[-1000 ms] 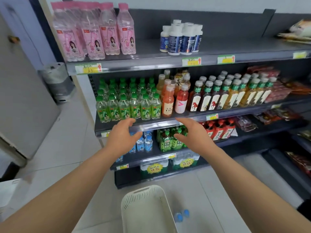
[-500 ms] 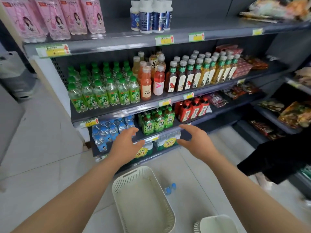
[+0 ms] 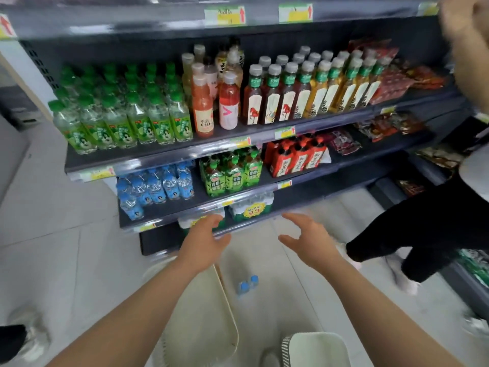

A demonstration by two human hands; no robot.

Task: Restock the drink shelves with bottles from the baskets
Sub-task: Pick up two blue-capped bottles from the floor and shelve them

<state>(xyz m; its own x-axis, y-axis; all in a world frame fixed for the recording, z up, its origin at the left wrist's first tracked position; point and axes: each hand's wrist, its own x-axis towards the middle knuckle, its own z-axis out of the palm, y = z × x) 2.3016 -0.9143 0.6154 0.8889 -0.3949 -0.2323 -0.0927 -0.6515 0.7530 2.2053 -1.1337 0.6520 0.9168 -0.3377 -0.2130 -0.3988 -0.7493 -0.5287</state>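
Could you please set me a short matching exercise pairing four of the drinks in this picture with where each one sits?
Things:
1. clear green-capped bottles
2. red bottles
3. two loose bottles
4. orange bottle

Places:
A. on the floor beside the basket
B. upper drink shelf, far left
C. beside the pink bottle
D. lower drink shelf, right of the green packs

Pairs: 1-B, 2-D, 3-A, 4-C
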